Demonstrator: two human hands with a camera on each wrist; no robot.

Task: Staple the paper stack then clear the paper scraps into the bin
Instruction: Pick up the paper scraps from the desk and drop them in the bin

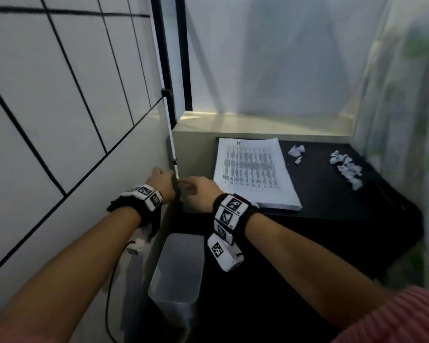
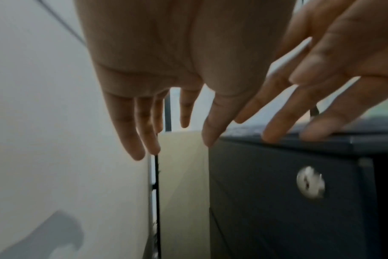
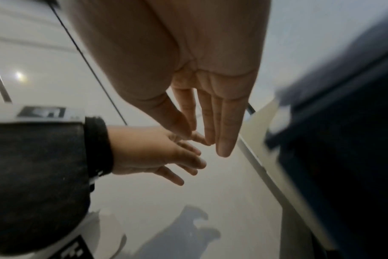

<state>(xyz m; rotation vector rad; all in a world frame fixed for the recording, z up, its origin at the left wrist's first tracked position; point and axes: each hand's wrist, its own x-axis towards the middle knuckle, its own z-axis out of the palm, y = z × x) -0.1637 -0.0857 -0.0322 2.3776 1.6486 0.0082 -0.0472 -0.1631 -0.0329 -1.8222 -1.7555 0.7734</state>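
The printed paper stack point(image 1: 253, 172) lies flat on the black cabinet top point(image 1: 332, 201). Torn white paper scraps lie to its right, a small clump point(image 1: 296, 151) and a larger scatter point(image 1: 347, 167). A translucent grey bin point(image 1: 176, 268) stands on the floor between the wall and the cabinet. Both hands hover close together over the bin at the cabinet's left corner. My left hand point(image 1: 164, 177) point(image 2: 166, 138) has straight fingers and holds nothing. My right hand point(image 1: 191, 186) point(image 3: 210, 142) is also straight-fingered and holds nothing. No stapler is in view.
A white wall with black grid lines point(image 1: 60, 107) runs close along the left. A black-framed panel point(image 1: 169, 70) and a beige ledge point(image 1: 258, 125) stand behind the cabinet. The cabinet front has a round silver lock point(image 2: 310, 182). A pale curtain point(image 1: 401, 120) hangs at the right.
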